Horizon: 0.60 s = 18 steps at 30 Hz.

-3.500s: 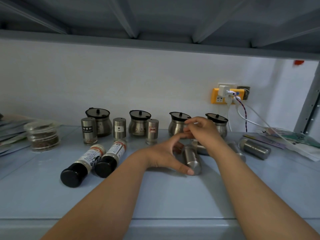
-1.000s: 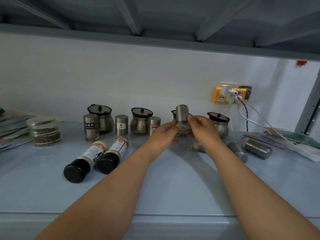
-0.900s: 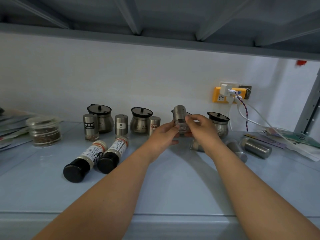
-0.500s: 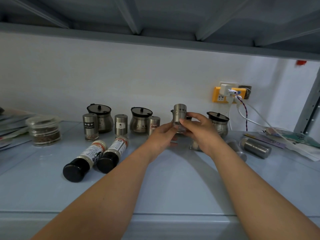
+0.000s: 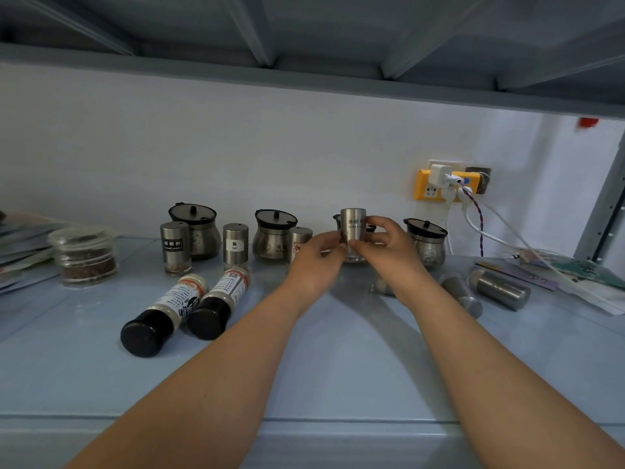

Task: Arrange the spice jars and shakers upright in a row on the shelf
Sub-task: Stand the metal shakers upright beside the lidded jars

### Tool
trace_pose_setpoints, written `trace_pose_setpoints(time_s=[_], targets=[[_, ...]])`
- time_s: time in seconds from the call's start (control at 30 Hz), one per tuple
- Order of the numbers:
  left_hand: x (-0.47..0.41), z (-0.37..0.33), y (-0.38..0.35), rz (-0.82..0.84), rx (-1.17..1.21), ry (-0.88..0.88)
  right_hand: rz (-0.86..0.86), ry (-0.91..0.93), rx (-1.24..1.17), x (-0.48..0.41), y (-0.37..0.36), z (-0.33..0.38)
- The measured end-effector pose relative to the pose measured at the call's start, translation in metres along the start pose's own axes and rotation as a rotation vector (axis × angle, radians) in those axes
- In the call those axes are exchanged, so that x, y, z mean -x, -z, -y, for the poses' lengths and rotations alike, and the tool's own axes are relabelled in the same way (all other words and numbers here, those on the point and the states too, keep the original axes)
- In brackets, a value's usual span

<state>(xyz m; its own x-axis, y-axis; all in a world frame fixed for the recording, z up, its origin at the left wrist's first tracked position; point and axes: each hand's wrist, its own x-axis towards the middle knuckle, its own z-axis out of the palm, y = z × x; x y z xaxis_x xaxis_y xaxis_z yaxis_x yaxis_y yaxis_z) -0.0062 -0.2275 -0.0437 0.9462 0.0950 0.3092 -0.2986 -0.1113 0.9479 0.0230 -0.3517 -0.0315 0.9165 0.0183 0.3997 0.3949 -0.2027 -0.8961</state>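
Both hands are holding one steel shaker [image 5: 352, 225] upright, just clear of the pale blue shelf [image 5: 338, 367]; every place below is given from this held shaker.

Far to its left, a stack of papers [image 5: 20, 245] is lying at the shelf's end, and a clear tub of brown spice [image 5: 86, 255] is sitting just inside it. Closer in, a black-labelled shaker [image 5: 175, 247] is standing upright in front of a pot-bellied jar with a black lid [image 5: 198, 228]. To the left and nearer the camera, two black-capped bottles [image 5: 165, 313] [image 5: 220, 302] are lying on their sides, side by side. A white-labelled shaker [image 5: 235, 245], a second lidded jar [image 5: 274, 235] and a red-marked shaker [image 5: 299, 242] are standing upright in the back row, the last just left of the held shaker.

The left hand [image 5: 316, 262] is pinching the held shaker's lower part from the left with thumb and fingertips. The right hand [image 5: 389, 248] is gripping it from the right, its thumb low and its fingers curling round the side. Right behind it, a third jar is showing only its lid edge [image 5: 371, 228].

Below and right, under the right wrist, a small shaker [image 5: 380, 286] is lying down. A fourth lidded jar [image 5: 426, 243] is standing just right. Further right, two steel shakers [image 5: 461, 294] [image 5: 499, 292] are lying on their sides. Up and right, a yellow socket [image 5: 427, 189] is hanging on the wall, and loose papers [image 5: 575, 272] are lying far right.
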Motion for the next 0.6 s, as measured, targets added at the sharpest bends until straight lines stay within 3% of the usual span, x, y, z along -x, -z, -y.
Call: trace_pose_setpoints(time_s=[0.6], targets=[[-0.0051, 0.0064, -0.0026, 0.119, 0.055, 0.026, 0.024, 0.115, 0.389, 0.0005, -0.0016, 0.0029]])
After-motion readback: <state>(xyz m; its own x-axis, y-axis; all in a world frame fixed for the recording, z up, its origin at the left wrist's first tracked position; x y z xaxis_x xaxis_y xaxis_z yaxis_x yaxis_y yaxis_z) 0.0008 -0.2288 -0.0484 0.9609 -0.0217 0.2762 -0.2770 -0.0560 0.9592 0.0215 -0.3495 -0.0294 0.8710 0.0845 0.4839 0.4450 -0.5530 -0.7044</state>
